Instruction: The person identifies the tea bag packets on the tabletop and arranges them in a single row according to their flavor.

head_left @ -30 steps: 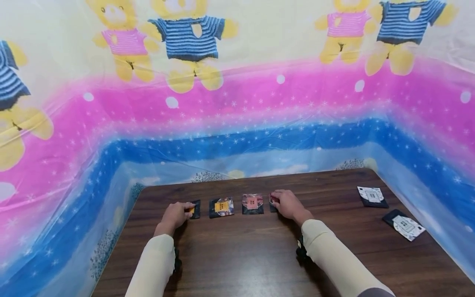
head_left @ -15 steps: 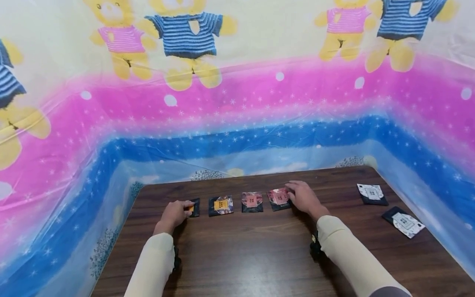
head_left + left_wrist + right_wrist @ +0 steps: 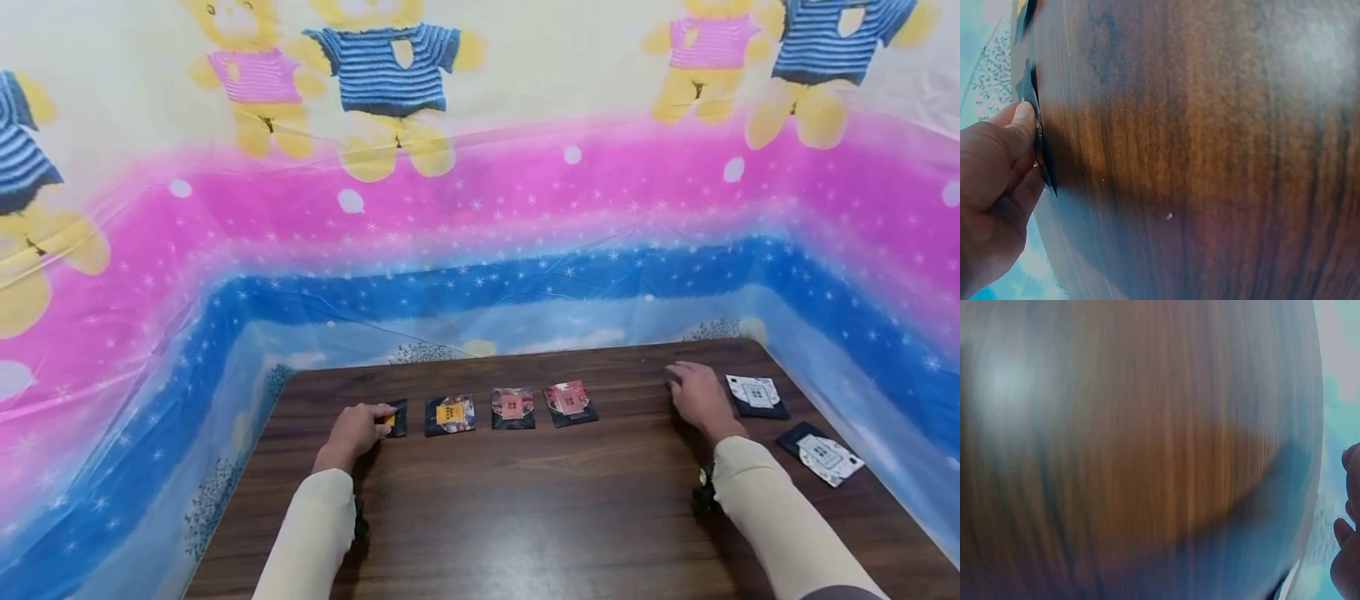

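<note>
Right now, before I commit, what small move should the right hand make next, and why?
I'd probably shift the right hand slightly rightward and pinch the farther white-and-black packet. No packet shows in that hand, and this one lies just beside it, apart from the row that ends with a red-and-black packet. The left hand pinches a yellow-and-black packet.

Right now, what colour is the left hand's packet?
The packet shows black and yellow-orange, best in the head view.

Pale glare on the tabletop [image 3: 495,517], soft shadows, smeary right wrist view.
</note>
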Demonstrator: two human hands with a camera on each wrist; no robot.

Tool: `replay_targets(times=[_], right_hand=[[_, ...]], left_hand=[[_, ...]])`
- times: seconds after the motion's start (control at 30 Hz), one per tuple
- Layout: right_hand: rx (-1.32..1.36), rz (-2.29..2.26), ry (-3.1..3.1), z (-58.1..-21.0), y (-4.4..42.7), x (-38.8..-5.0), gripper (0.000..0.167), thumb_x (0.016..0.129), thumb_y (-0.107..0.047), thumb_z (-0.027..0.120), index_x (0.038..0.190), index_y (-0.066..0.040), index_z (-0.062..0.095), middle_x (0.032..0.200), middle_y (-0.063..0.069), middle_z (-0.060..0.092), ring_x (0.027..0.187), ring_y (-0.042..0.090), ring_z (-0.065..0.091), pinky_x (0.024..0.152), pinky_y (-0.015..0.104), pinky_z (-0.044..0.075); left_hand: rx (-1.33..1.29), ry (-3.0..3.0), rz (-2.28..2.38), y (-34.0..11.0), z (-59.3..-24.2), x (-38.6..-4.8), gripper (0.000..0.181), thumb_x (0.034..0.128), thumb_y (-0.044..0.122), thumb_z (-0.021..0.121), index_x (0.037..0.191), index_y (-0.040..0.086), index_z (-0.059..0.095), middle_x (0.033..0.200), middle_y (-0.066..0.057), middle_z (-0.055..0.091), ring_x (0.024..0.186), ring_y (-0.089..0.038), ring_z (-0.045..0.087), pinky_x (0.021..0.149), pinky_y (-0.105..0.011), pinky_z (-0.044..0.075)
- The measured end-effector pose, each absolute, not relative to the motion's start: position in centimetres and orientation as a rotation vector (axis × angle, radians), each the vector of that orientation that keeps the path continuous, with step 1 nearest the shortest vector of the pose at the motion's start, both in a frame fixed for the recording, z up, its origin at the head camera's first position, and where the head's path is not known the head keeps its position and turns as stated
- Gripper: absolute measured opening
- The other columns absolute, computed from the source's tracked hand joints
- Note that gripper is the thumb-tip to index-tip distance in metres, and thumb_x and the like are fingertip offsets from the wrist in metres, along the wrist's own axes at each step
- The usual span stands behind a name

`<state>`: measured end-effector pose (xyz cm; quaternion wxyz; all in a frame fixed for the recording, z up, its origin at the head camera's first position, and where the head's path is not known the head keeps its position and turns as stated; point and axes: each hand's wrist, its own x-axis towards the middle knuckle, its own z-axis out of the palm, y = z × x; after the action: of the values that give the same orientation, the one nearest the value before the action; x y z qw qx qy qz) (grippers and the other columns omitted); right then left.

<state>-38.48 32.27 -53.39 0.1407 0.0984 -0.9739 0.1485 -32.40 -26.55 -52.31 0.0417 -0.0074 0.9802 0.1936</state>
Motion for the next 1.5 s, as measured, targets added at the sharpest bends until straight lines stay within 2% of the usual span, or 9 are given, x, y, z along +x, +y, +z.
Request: replay_targets(times=[0.33, 0.4, 0.53, 0.63, 0.83, 1.13, 1.37, 1.5], right_hand=[[0.097, 0.393, -2.892, -53.5, 40.9, -37.4, 0.041, 0.1, -0.004, 0.047, 0.136, 0.013, 0.054, 0.141, 0.041, 0.047, 0.132, 0.059, 0.042, 0.111, 0.069, 0.033], [0.081, 0.414, -2.929, -53.7, 41.9, -37.0, 0.043, 0.097, 0.0, 0.046, 0.138, 0.014, 0.053, 0.143, 0.044, 0.043, 0.134, 0.061, 0.038, 0.113, 0.069, 0.029], [0.023, 0.444, -3.057, -54.5, 43.2, -36.1, 0.051, 0.091, 0.008, 0.048, 0.141, 0.013, 0.049, 0.143, 0.045, 0.041, 0.131, 0.065, 0.038, 0.109, 0.071, 0.034], [-0.02, 0.428, -3.117, -55.3, 43.4, -35.5, 0.053, 0.091, 0.009, 0.05, 0.143, 0.01, 0.049, 0.142, 0.042, 0.045, 0.128, 0.063, 0.044, 0.103, 0.071, 0.041], [0.013, 0.372, -3.086, -55.5, 43.0, -35.8, 0.042, 0.098, -0.001, 0.05, 0.138, 0.01, 0.056, 0.139, 0.04, 0.05, 0.124, 0.061, 0.049, 0.101, 0.069, 0.043], [-0.018, 0.372, -3.063, -55.8, 42.5, -35.7, 0.042, 0.1, -0.008, 0.051, 0.139, 0.007, 0.055, 0.142, 0.038, 0.048, 0.129, 0.06, 0.045, 0.107, 0.069, 0.039], [-0.074, 0.393, -3.041, -55.5, 41.3, -35.7, 0.042, 0.101, -0.008, 0.05, 0.14, 0.004, 0.055, 0.138, 0.039, 0.051, 0.122, 0.065, 0.046, 0.102, 0.071, 0.041], [-0.072, 0.401, -3.04, -55.4, 40.6, -35.8, 0.042, 0.101, -0.009, 0.051, 0.141, 0.002, 0.056, 0.142, 0.037, 0.049, 0.127, 0.065, 0.042, 0.106, 0.071, 0.037]], left_hand=[[0.015, 3.002, 0.611, -25.8, -52.0, -32.6, 0.044, 0.098, 0.016, 0.068, 0.141, 0.017, 0.063, 0.15, -0.017, 0.055, 0.134, -0.045, 0.052, 0.109, -0.059, 0.045], [0.017, 3.003, 0.604, -25.7, -51.9, -32.6, 0.043, 0.0975, 0.016, 0.068, 0.141, 0.017, 0.064, 0.149, -0.017, 0.056, 0.134, -0.045, 0.052, 0.11, -0.059, 0.045], [0.013, 2.994, 0.596, -25.6, -51.9, -32.3, 0.043, 0.0975, 0.016, 0.068, 0.14, 0.017, 0.064, 0.149, -0.018, 0.056, 0.133, -0.046, 0.052, 0.109, -0.059, 0.045], [0.02, 2.981, 0.594, -25.6, -52.0, -32.1, 0.043, 0.0983, 0.016, 0.067, 0.141, 0.017, 0.063, 0.15, -0.018, 0.055, 0.134, -0.047, 0.051, 0.109, -0.06, 0.045], [0.007, 2.986, 0.612, -25.6, -52.4, -31.8, 0.044, 0.0989, 0.015, 0.067, 0.142, 0.016, 0.062, 0.152, -0.016, 0.053, 0.137, -0.045, 0.05, 0.11, -0.059, 0.044], [0.005, 2.994, 0.647, -26.0, -52.5, -32.1, 0.042, 0.099, 0.015, 0.067, 0.141, 0.016, 0.063, 0.151, -0.017, 0.053, 0.136, -0.045, 0.051, 0.109, -0.059, 0.045], [0.012, 2.996, 0.644, -26.6, -52.3, -32.3, 0.042, 0.0995, 0.014, 0.066, 0.141, 0.016, 0.063, 0.151, -0.019, 0.053, 0.136, -0.045, 0.051, 0.109, -0.059, 0.045], [-0.017, 2.987, 0.648, -26.6, -52.3, -32.1, 0.043, 0.0996, 0.014, 0.066, 0.142, 0.016, 0.062, 0.152, -0.018, 0.052, 0.137, -0.045, 0.05, 0.11, -0.06, 0.044]])
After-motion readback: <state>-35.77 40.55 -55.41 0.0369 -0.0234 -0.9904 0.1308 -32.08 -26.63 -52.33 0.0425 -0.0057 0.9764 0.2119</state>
